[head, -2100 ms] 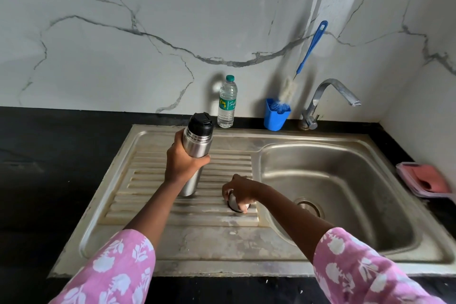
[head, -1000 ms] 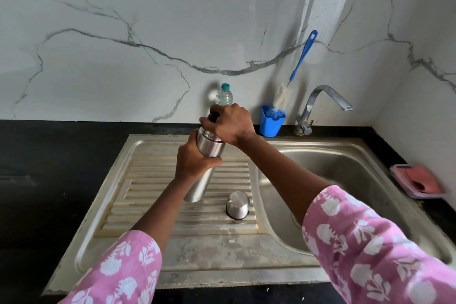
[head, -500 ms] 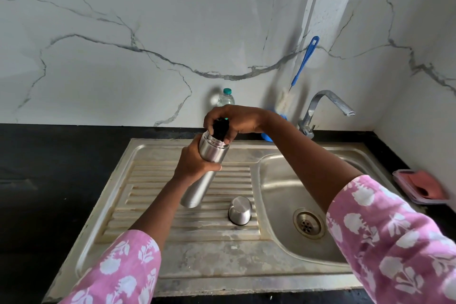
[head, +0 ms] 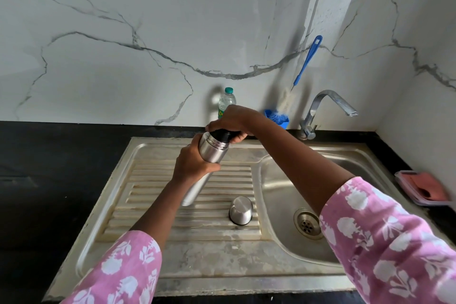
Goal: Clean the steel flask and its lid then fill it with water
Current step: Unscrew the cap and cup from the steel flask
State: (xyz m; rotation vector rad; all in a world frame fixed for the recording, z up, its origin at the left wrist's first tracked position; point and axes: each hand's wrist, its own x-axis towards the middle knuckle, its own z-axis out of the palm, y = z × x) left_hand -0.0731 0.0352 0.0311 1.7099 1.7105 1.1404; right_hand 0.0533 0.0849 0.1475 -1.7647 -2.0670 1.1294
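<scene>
The steel flask (head: 212,152) hangs tilted over the drainboard (head: 148,205), top toward 1 o'clock. The left hand (head: 191,164) wraps its fingers round the body. The right hand (head: 234,118) curls its fingers round the black stopper (head: 220,134). The steel lid (head: 241,210) sits at 5 o'clock.

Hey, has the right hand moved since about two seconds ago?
Yes. The right hand left the steel cup on the drainboard and rose toward the wall, now gripping the black stopper atop the flask.
</scene>
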